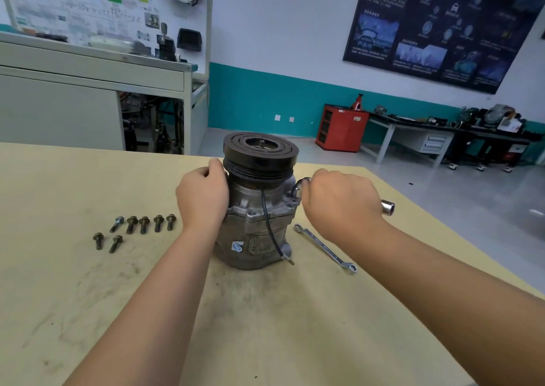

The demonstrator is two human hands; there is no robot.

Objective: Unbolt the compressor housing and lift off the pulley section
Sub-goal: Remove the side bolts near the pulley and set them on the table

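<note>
1. Compressor (256,226) stands upright on the table (88,297) between my two hands. Its pulley (261,149) is on top, just above both sets of knuckles.
2. Left hand (203,196): clamped on the compressor's side, fingers curled round the neck right under the pulley rim. It is bracing the unit, I judge.
3. Right hand (339,205): fist closed round a wrench (387,207). The socket end pokes out past the hand's outer side, and the chrome head on the thumb side meets a housing ear.
4. Loose bolts (143,224), seven (counted fast), lie well out from the left hand's outer side. A spanner (324,247) lies just beneath the right wrist, untouched.
5. Risk: the wrench head slips off if it is not square on, and my knuckles go into the ear or the pulley edge.
6. Risk: a hard pull against a one-hand brace could tip or spin the compressor, since it stands on end with nothing clamping it.
7. Risk: the black wire (269,229) hanging down the front could snag when the pulley section comes up.
8. Hidden: my right fingers cover the fastener under the wrench head, so I cannot tell if the head is seated. The left fingertips are behind the housing. The far side is unseen, so I cannot tell how many bolts remain.
</note>
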